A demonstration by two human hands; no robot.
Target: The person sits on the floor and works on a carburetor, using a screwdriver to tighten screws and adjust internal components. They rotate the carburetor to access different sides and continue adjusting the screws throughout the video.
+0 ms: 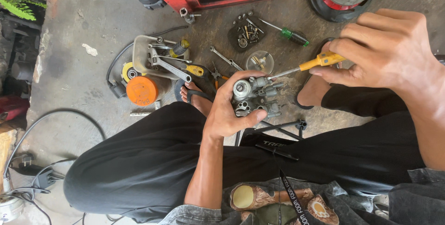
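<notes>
I keep my left hand clamped on carb, right hand gripping yellow screwdriver, tip seated square w/ screw, turning slow.

Both hands raised over the knees
Left hand was curled in a grip, thumb across; right hand pinched, fingers bent.

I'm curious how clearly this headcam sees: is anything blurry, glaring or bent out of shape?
Head view: even daylight, soft shadows on the grey concrete floor; the grey metal carburettor in the left hand is sharp; the right hand, gripping the yellow-handled screwdriver, looms oversized near the lens; mild glare on the clear round dish.
</notes>
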